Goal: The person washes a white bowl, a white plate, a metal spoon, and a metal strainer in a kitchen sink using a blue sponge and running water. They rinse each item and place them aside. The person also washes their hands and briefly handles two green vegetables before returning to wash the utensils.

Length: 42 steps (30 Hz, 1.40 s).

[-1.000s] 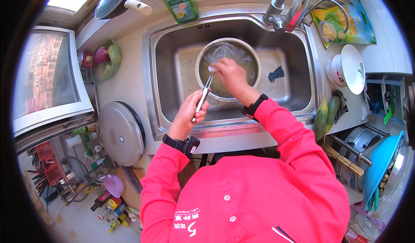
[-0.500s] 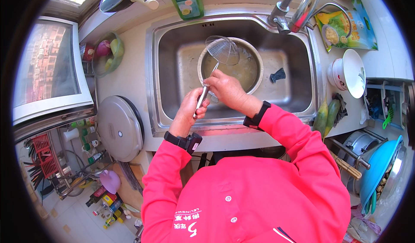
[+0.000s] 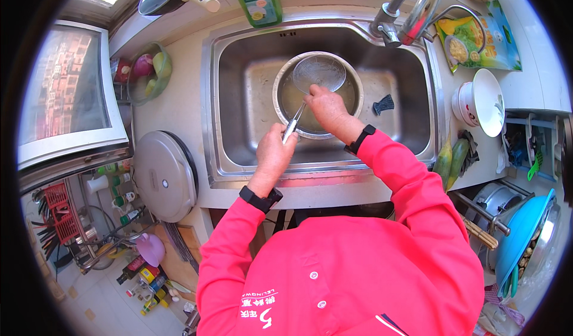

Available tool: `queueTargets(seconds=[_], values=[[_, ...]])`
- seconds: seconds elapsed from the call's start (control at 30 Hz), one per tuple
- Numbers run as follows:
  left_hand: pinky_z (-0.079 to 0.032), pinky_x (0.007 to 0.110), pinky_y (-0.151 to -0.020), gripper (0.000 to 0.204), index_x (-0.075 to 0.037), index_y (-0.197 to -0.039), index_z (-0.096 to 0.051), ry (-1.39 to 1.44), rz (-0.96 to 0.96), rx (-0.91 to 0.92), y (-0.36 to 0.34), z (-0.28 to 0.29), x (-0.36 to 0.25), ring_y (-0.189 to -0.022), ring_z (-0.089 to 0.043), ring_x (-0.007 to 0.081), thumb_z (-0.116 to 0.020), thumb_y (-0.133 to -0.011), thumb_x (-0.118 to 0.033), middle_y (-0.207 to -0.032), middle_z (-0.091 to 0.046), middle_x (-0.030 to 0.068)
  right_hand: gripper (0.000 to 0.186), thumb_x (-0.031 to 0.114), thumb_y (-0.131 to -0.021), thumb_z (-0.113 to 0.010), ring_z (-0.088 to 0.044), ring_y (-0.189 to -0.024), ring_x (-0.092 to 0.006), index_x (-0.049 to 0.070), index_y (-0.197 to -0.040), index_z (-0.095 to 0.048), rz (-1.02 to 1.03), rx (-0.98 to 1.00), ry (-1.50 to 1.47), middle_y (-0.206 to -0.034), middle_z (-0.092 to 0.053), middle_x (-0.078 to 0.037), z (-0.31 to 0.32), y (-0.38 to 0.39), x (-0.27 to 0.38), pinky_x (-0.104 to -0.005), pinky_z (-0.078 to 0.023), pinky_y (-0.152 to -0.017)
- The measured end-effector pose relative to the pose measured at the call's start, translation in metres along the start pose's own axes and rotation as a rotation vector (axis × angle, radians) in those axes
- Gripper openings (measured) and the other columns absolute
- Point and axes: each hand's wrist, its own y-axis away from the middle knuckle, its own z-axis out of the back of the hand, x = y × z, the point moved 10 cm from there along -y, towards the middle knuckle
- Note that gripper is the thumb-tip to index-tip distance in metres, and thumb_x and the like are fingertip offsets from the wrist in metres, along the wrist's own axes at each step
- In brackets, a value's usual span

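A round wire skimmer (image 3: 319,73) is held over a metal basin (image 3: 278,100) that stands in the steel sink (image 3: 234,97). Its silver handle slants toward me, and my left hand (image 3: 274,155) is closed around the end. At the near edge of the mesh, my right hand (image 3: 328,110) has its fingers closed where the head meets the handle. Cloudy liquid shows in the basin, partly covered by the mesh and my right hand. To the right of the basin, a small dark scrubber (image 3: 384,104) lies on the sink floor.
The faucet (image 3: 412,16) reaches over the back right rim. A green bottle (image 3: 258,1) stands behind the sink. Stacked white bowls (image 3: 486,103) and cucumbers (image 3: 458,160) are on the right; a grey round lid (image 3: 164,178) and a vegetable bowl (image 3: 158,88) are on the left.
Both hands have moved a little, the right one forward and right toward the mesh. The skimmer's tilted head has turned flatter and shifted right over the basin.
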Motion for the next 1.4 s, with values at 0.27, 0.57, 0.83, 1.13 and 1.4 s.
queueTargets(seconds=[0.27,0.57,0.83,1.13,1.4], values=[[-0.046,0.045,-0.066,0.025,-0.005,-0.091,-0.054,-0.119,-0.071,-0.050,0.005,0.010,-0.011,-0.076,-0.061,0.0367,-0.063,-0.078,-0.025,-0.079,-0.063,0.0169,0.017,0.006,-0.071,-0.057,-0.059,-0.083,-0.0260,0.007,-0.088,-0.059,-0.019,0.002,-0.083,-0.088,-0.055,-0.009,0.001,0.004,-0.001,-0.0349,-0.052,-0.064],[-0.047,0.035,-0.060,0.027,-0.001,-0.094,-0.053,0.216,0.081,0.072,-0.003,0.001,0.008,-0.065,-0.059,0.0236,-0.061,-0.074,-0.016,-0.073,-0.061,0.0104,0.035,0.003,-0.073,-0.056,-0.059,-0.086,-0.0274,0.007,-0.108,-0.059,0.054,-0.030,-0.395,-0.093,-0.055,-0.007,0.005,0.014,0.025,-0.0383,-0.050,-0.067],[-0.029,0.022,-0.034,0.026,-0.002,-0.101,-0.049,0.503,-0.012,0.093,-0.013,-0.003,-0.001,-0.039,-0.039,0.0063,-0.057,-0.079,-0.014,-0.066,-0.051,0.0017,0.031,0.004,-0.074,-0.057,-0.059,-0.082,-0.0271,0.010,-0.104,-0.061,0.041,-0.128,-0.451,-0.089,-0.056,-0.006,0.026,0.023,0.035,-0.0368,-0.050,-0.065],[-0.025,0.019,-0.031,0.027,-0.007,-0.107,-0.049,1.061,0.278,0.218,0.000,-0.017,-0.001,-0.035,-0.033,0.0063,-0.036,-0.095,-0.027,-0.059,-0.046,0.0005,0.026,0.010,-0.087,-0.055,-0.060,-0.081,-0.0159,0.007,-0.112,-0.059,-0.714,-0.042,-1.719,-0.086,-0.061,-0.002,-0.036,0.025,-0.019,-0.0288,-0.049,-0.073],[-0.031,0.022,-0.037,0.016,-0.003,-0.090,-0.046,0.723,0.028,-0.172,-0.006,0.003,0.001,-0.041,-0.041,0.0061,-0.043,-0.093,-0.018,-0.059,-0.051,0.0024,0.027,0.018,-0.090,-0.053,-0.056,-0.076,-0.0116,0.007,-0.114,-0.057,-0.904,0.229,-1.863,-0.092,-0.061,-0.003,-0.056,0.036,0.003,-0.0264,-0.044,-0.065]])
